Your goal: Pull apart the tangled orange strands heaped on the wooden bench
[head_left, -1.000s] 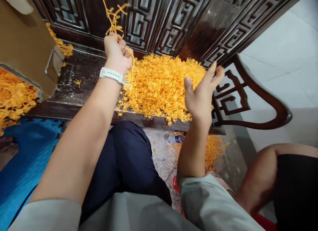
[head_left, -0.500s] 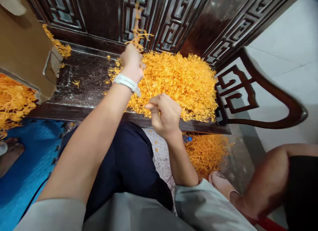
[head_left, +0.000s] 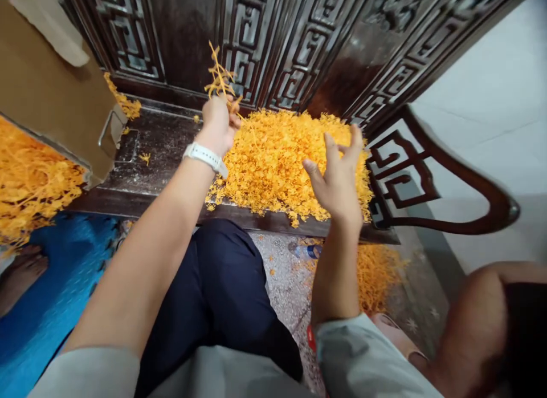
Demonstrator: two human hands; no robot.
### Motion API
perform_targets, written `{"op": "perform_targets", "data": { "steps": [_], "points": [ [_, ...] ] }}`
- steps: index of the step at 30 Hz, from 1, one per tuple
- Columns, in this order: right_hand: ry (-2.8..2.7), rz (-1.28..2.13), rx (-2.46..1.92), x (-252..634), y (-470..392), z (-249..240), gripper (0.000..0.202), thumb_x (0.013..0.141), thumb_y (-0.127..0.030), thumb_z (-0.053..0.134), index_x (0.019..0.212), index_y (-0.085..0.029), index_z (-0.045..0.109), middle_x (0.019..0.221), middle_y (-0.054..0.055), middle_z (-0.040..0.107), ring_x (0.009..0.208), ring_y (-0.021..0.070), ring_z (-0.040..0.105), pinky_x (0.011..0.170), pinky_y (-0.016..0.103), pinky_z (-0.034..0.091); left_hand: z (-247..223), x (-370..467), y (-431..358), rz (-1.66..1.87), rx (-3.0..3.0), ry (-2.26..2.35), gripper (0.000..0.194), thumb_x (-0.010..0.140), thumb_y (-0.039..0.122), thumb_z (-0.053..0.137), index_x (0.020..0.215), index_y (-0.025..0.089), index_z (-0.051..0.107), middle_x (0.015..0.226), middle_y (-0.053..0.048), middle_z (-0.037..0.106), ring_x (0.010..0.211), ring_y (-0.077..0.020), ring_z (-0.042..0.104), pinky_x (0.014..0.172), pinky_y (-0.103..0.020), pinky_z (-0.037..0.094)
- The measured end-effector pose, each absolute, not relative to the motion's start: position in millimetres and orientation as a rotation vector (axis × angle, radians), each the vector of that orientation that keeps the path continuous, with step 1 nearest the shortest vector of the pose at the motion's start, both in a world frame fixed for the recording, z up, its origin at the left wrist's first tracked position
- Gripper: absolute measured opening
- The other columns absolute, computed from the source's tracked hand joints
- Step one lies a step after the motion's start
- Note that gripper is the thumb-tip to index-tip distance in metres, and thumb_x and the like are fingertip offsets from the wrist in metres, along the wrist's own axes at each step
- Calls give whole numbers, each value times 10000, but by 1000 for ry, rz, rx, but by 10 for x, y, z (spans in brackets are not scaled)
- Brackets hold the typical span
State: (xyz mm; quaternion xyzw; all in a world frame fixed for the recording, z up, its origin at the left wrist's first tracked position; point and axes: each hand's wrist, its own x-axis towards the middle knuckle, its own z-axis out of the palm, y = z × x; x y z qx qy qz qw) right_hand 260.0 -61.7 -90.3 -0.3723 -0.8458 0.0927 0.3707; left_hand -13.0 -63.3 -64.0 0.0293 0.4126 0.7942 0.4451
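My left hand [head_left: 217,124], with a white watch band [head_left: 205,158] on its wrist, is closed around an orange branched plastic stem [head_left: 219,76]. The stem's spiky upper part sticks up beyond the fingers toward the carved backrest. Beside this hand, a wide heap of small orange plastic pieces [head_left: 273,167] lies on the dark wooden bench [head_left: 164,138]. Over the heap's right side hovers my right hand [head_left: 339,184], its fingers spread and nothing visible in them.
At left stands a cardboard box [head_left: 55,96] beside more orange pieces [head_left: 34,181]. A curved wooden armrest [head_left: 474,175] bounds the bench on the right. Beneath are a plastic bottle [head_left: 305,251] and a pile of orange stems [head_left: 378,275]. Another person's leg [head_left: 465,324] is at lower right.
My right hand has gone from closed near the front of the heap to open, farther right and higher. My left hand keeps the stem. The view has shifted slightly, and the bottle shows more.
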Motion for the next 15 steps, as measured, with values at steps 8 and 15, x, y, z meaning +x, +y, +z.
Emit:
{"op": "perform_targets", "data": {
  "steps": [8, 15],
  "points": [
    [-1785, 921, -912, 2435, -857, -1426, 406, 1015, -595, 610, 1230, -250, 612, 1113, 93, 686, 920, 203, 648, 775, 367, 590, -963, 1011, -1087, 1177, 785, 797, 232, 954, 396, 702, 1020, 175, 727, 1018, -114, 749, 881, -202, 696, 790, -326, 568],
    [-1795, 1464, -773, 4300, -1294, -1313, 267, 923, -492, 772, 973, -240, 696, 892, 36, 716, 579, 102, 474, 531, 276, 410, -463, 516, -1532, 361, 1637, 1142, 715, 733, 717, 840, 1345, 356, 756, 1343, -49, 767, 1280, -328, 690, 1068, -403, 564]
  ]
}}
